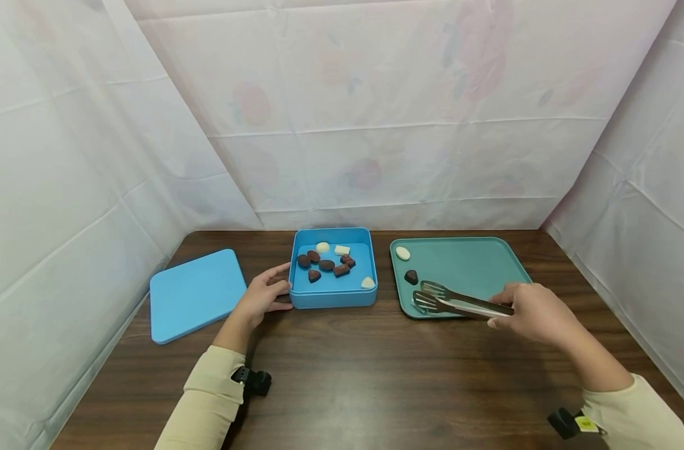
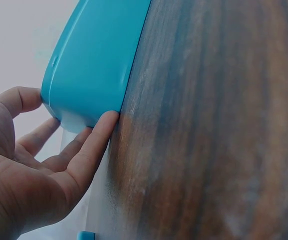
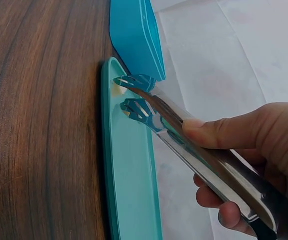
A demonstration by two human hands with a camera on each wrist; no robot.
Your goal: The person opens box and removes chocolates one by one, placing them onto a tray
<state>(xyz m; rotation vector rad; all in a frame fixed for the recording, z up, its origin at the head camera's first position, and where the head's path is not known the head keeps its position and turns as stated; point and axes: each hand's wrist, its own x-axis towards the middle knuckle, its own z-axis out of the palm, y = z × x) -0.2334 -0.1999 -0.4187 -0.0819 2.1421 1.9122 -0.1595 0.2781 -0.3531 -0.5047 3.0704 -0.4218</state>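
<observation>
My left hand [image 1: 261,294] touches the left side of a square blue box [image 1: 334,301] with its fingertips, fingers spread. In the left wrist view the thumb meets the box wall [image 2: 96,65] near its rim. Several brown chocolates [image 1: 327,265] and a few white ones [image 1: 342,250] lie inside the box. My right hand [image 1: 535,312] grips metal tongs [image 1: 460,302], their slotted tips apart over the near left corner of a green tray [image 1: 471,262]. A dark chocolate [image 1: 411,277] and a white oval one [image 1: 403,253] are on the tray. Whether anything sits between the tips, I cannot tell.
A flat blue lid [image 1: 195,294] lies left of the box on the brown wooden table [image 1: 342,375]. White cloth [image 1: 375,156] hangs behind the table and along both sides. The box stands between lid and tray.
</observation>
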